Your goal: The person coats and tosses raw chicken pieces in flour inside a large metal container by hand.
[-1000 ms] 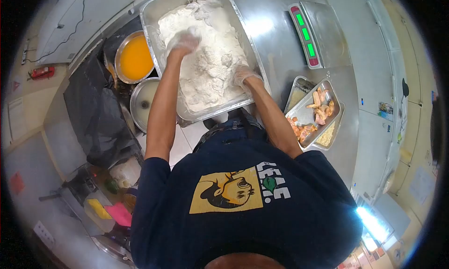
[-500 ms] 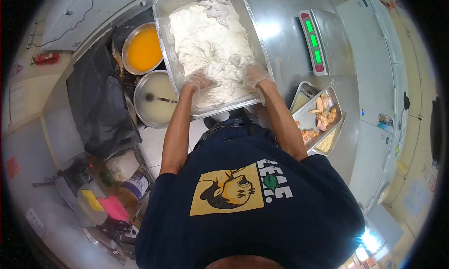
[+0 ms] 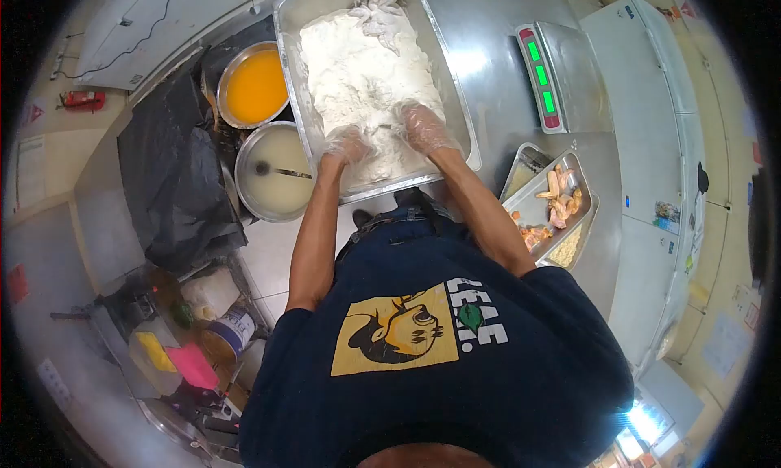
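Note:
A large metal tray (image 3: 472, 134) holds a deep bed of white flour (image 3: 350, 57). Both hands wear clear plastic gloves. My left hand (image 3: 348, 145) presses into the flour near the tray's close left corner, its fingertips buried. On the right side of the flour lies my right hand (image 3: 423, 128), with its fingers also partly sunk in. Whatever the fingers touch beneath the flour is hidden. Flour-coated pieces (image 3: 381, 16) lie at the far end of the tray.
Left of the tray are a bowl of orange liquid (image 3: 256, 85) and a bowl of cloudy liquid (image 3: 277, 191) with a ladle. A scale (image 3: 573, 77) stands at the right, beyond a smaller tray of raw meat pieces (image 3: 561, 199). Black plastic (image 3: 167, 167) hangs at far left.
My left hand has come down from the middle of the flour to the tray's near left. My right hand has shifted slightly inward from the right wall.

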